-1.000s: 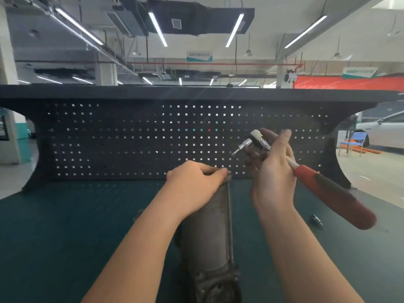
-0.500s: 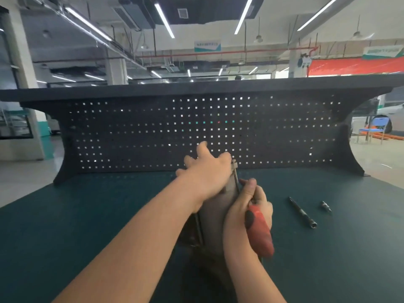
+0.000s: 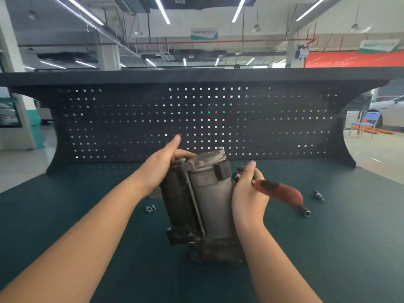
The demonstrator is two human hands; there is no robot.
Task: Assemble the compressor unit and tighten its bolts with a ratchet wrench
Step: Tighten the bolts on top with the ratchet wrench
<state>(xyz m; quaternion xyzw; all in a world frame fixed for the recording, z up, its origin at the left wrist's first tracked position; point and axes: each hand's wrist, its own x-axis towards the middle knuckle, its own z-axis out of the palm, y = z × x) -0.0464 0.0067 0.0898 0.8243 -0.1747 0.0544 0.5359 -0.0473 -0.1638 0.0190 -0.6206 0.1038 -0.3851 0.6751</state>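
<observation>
head | compressor (image 3: 205,202) upright on bench (image 3: 328,248) | left hand (image 3: 162,165) fingers curled on its top | right hand (image 3: 248,193) fingers grip wrench (image 3: 279,192) against its side | step: steadying unit; next: seat wrench on a bolt

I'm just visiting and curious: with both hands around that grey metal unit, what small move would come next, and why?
Probably set the grey metal compressor unit steady on the green bench, since it is tilted between the left hand and the right hand, which grips the red-handled ratchet wrench.
</observation>
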